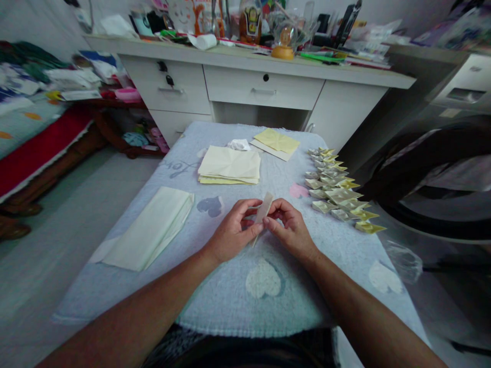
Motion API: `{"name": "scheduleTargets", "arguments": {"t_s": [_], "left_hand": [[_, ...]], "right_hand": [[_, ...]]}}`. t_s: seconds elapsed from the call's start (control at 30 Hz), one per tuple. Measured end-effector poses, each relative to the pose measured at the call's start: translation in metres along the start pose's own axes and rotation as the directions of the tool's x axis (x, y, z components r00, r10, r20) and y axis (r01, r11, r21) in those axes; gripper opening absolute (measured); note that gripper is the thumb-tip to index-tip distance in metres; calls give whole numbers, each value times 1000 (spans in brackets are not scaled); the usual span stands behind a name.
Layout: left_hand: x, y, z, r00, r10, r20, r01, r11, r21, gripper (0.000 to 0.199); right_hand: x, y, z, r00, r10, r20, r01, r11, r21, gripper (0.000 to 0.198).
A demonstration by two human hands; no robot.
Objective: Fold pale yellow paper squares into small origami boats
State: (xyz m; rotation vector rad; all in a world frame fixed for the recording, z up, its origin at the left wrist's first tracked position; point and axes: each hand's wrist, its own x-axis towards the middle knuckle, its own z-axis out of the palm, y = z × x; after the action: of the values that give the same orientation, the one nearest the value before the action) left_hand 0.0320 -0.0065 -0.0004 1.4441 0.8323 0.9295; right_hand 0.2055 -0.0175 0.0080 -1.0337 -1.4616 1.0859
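A small folded strip of pale paper point(264, 207) is held upright between both hands above the cloth. My left hand point(237, 227) pinches it from the left, thumb on the near side. On its other side my right hand point(288, 225) grips the same paper with thumb and bent fingers. Part of the paper is hidden behind the fingers. Off to the right, rows of small folded paper boats point(337, 186) stand in white and yellow. Beyond the hands lies a stack of creased cream and yellow paper sheets point(230, 162).
A folded whitish sheet bundle point(148, 232) lies at left on the blue tablecloth point(215, 301). Two more sheets point(276, 142) and a crumpled white paper point(239, 145) are farther back. Behind stands a cluttered white desk point(264, 87); a washing machine point(460, 168) is at right.
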Motion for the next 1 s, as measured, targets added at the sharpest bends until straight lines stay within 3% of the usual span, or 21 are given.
{"name": "scheduleTargets", "arguments": {"t_s": [0.33, 0.53, 0.67, 1.0], "left_hand": [[1, 5, 0, 1000, -17, -24, 16, 999, -39, 43], [0, 6, 0, 997, -10, -82, 4, 997, -72, 34], [0, 5, -1, 998, 23, -58, -26, 999, -44, 25], [-2, 6, -1, 985, 165, -59, -151, 971, 185, 21]], "right_hand": [[0, 3, -1, 998, 63, 26, -65, 995, 72, 24], [1, 4, -1, 997, 70, 12, -70, 996, 62, 25], [1, 5, -1, 998, 54, 18, -55, 997, 61, 22], [-2, -3, 6, 997, -40, -71, 27, 982, -188, 15]]}}
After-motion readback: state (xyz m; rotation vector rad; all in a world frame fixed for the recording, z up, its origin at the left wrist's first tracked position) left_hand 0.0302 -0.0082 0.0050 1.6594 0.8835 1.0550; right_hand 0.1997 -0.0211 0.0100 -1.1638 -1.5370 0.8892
